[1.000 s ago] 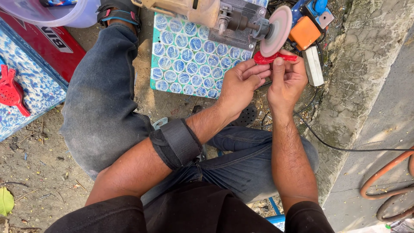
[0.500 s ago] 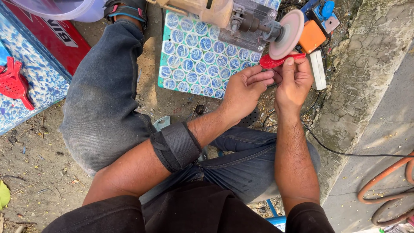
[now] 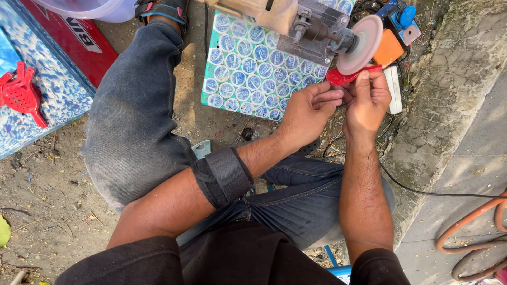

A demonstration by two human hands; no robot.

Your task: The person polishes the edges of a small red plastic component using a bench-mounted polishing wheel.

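My left hand [image 3: 306, 111] and my right hand [image 3: 368, 100] both grip a small flat red plastic piece [image 3: 343, 77] and hold it against the lower edge of a pinkish grinding wheel [image 3: 360, 43]. The wheel sits on the shaft of a small bench motor [image 3: 296, 24] mounted over a tile with blue circles [image 3: 248, 74]. A black strap [image 3: 224, 174] wraps my left forearm. Most of the red piece is hidden by my fingers.
More red plastic pieces [image 3: 21, 94] lie on a blue-speckled board [image 3: 58, 100] at left, beside a red box [image 3: 79, 39]. An orange block [image 3: 389, 48] and blue plug [image 3: 404, 18] sit behind the wheel. A concrete curb [image 3: 454, 105], black cable [image 3: 433, 192] and orange hose [image 3: 475, 221] lie right.
Both hands keep the red piece at the wheel, turning it slightly; the view has shifted a little so the wheel and hands sit further right in frame.
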